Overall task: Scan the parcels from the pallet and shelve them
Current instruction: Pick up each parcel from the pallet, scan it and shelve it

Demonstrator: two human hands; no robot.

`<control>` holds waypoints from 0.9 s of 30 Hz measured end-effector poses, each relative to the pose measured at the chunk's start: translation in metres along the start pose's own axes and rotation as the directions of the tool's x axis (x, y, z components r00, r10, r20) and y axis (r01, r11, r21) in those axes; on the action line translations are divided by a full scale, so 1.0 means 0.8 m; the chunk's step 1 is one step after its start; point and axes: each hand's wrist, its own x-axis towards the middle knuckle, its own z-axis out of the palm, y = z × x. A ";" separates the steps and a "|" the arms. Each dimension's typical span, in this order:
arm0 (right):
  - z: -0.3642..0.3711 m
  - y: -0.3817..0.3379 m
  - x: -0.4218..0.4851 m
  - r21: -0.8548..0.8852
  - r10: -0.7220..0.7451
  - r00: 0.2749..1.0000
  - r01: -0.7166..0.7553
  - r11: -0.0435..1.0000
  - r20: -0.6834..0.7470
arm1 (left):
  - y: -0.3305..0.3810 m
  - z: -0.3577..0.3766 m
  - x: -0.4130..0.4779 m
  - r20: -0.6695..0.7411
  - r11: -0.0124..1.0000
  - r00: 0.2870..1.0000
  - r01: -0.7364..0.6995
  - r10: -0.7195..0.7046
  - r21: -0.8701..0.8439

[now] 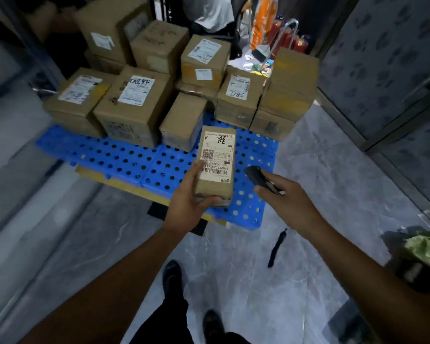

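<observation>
I am holding a small parcel (215, 167) in the middle of the frame, above the near part of the blue pallet (124, 157), with its label (217, 155) facing up to me. The other parcels (134, 105) are standing further back on the pallet, toward the upper left.

I think the scan may be failing here, because my thumb is lying on the left end of the barcode. I am also gripping only the lower end of the parcel, so it could tip out.

My left hand (191, 199) is grasping the parcel, fingers curled under it. My right hand (286, 194), just beside on the right, is closing its fingers around a dark scanner (258, 178).
</observation>
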 end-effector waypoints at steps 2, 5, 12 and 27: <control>0.032 0.010 -0.009 0.038 -0.024 0.999 0.023 0.999 0.029 | 0.017 -0.010 -0.046 -0.095 1.000 0.995 0.016 -0.016 0.007; 0.078 0.009 -0.033 0.027 -0.093 0.983 0.090 0.996 0.160 | 0.032 -0.036 -0.128 -0.225 0.998 0.974 0.045 -0.032 0.054; 0.201 -0.045 -0.118 -0.018 -0.292 0.851 0.333 0.943 0.437 | 0.064 -0.130 -0.305 -0.543 0.963 0.837 0.199 -0.071 0.182; 0.583 -0.201 -0.409 0.121 -0.437 0.460 0.568 0.814 0.773 | 0.109 -0.393 -0.713 -0.909 0.930 0.402 0.365 -0.109 0.049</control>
